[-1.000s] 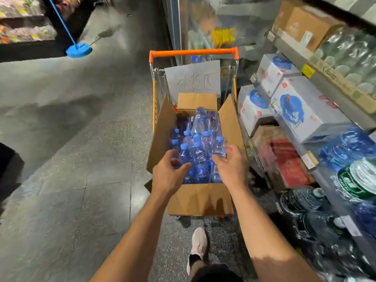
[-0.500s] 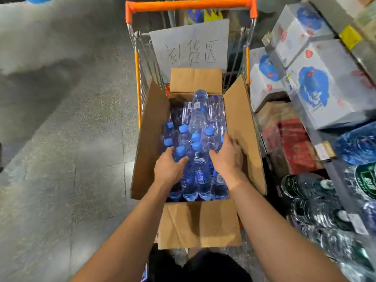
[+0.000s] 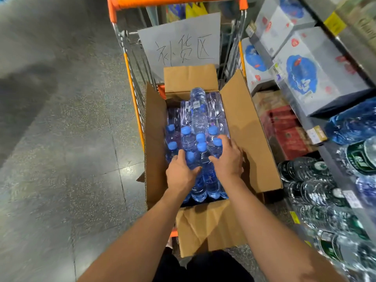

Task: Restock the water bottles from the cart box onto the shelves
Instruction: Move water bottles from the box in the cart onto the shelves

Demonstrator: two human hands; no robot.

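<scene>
Where bottles (image 3: 200,159) fill the box (image 3: 244,127), both hands curled round them

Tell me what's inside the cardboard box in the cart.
The cardboard box holds blue-capped water bottles, most upright, one lying on top. Both hands, left hand and right hand, cover the nearest ones; the box bottom is hidden.

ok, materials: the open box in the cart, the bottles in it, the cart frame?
Box: brown corrugated cardboard, matte, creased flaps. Bottles: clear, glossy plastic by the look, ribbed walls, blue caps. Cart: bare wire, likely steel, with an orange handle that looks plastic.
</scene>
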